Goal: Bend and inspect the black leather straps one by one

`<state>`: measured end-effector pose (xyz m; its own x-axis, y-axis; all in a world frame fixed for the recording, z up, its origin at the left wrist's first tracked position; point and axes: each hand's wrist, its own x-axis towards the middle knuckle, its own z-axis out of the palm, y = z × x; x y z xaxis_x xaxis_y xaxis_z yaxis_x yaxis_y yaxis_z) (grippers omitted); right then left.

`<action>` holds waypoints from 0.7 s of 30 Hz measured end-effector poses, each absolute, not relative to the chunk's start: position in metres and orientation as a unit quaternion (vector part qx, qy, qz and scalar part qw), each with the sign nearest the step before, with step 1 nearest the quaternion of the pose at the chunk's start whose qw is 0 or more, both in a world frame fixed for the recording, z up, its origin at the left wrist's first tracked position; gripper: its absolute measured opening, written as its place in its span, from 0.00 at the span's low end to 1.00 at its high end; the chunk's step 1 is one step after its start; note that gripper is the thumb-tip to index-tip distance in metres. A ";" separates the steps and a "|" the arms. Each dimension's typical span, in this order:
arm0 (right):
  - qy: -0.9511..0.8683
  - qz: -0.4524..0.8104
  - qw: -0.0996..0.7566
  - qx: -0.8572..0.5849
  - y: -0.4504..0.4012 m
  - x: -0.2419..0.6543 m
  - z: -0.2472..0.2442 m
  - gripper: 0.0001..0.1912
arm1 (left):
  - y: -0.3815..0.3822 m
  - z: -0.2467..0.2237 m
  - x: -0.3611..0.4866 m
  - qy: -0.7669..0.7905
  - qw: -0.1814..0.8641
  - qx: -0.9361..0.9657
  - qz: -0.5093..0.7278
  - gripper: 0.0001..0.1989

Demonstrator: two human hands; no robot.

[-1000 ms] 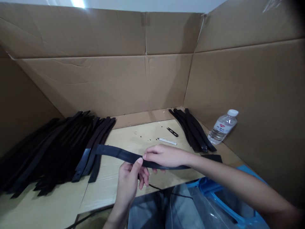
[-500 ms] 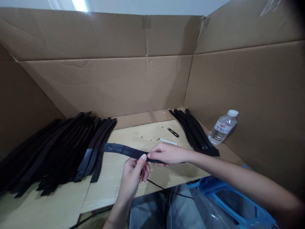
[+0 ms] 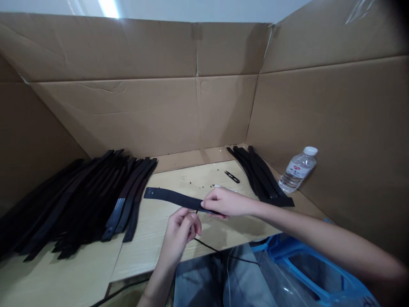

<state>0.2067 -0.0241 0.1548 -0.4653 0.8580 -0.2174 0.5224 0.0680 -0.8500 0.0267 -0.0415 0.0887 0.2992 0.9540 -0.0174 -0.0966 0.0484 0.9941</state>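
A long black strap (image 3: 174, 197) with a small hole or stud near its left end is held over the table. My right hand (image 3: 222, 202) pinches it toward its right end, thumb on top. Just below the strap, my left hand (image 3: 183, 226) has its fingers curled closed. A short dark bit shows between those fingertips and the strap, but I cannot make out what it is. A thin black cord (image 3: 207, 245) runs from near my left hand toward my lap; whether the hand holds it is hidden.
A large pile of black straps (image 3: 79, 200) lies on the left. A smaller bundle (image 3: 260, 179) is at the back right, beside a water bottle (image 3: 297, 170). Thread snips (image 3: 231, 176) and a partly covered white pen-like stick (image 3: 220, 186) lie mid-table. Cardboard walls (image 3: 143, 111) enclose the table.
My left thumb has come off the strap, and the hand now sits just below it with fingers curled. The strap has turned to a flatter-looking face and shifted slightly right, still in my right hand.
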 end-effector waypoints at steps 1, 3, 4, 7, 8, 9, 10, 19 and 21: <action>-0.710 0.476 0.175 -0.489 -0.024 0.207 0.155 0.16 | -0.042 0.090 0.027 0.408 0.600 0.535 0.433 0.10; -0.711 0.469 0.174 -0.494 -0.025 0.206 0.156 0.16 | -0.043 0.092 0.029 0.419 0.593 0.537 0.429 0.10; -0.713 0.466 0.173 -0.495 -0.025 0.206 0.156 0.16 | -0.044 0.094 0.030 0.422 0.589 0.540 0.429 0.10; -0.723 0.450 0.173 -0.495 -0.026 0.206 0.155 0.16 | -0.045 0.095 0.032 0.434 0.569 0.551 0.430 0.13; -0.729 0.442 0.173 -0.494 -0.027 0.206 0.155 0.16 | -0.045 0.094 0.032 0.439 0.560 0.554 0.432 0.14; -0.735 0.432 0.175 -0.493 -0.027 0.205 0.154 0.16 | -0.045 0.093 0.032 0.444 0.552 0.557 0.434 0.15; -0.741 0.420 0.176 -0.493 -0.028 0.205 0.153 0.16 | -0.044 0.092 0.032 0.448 0.546 0.558 0.436 0.16; -0.748 0.404 0.164 -0.500 -0.029 0.206 0.146 0.14 | -0.043 0.087 0.031 0.452 0.533 0.560 0.446 0.18; -0.746 0.411 0.168 -0.496 -0.029 0.206 0.146 0.15 | -0.044 0.088 0.031 0.455 0.527 0.564 0.444 0.18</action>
<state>0.2060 -0.0292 0.1456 -0.4508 0.8786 -0.1576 0.6019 0.1688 -0.7806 0.0311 -0.0436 0.0875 0.1917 0.9812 0.0220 0.0459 -0.0313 0.9985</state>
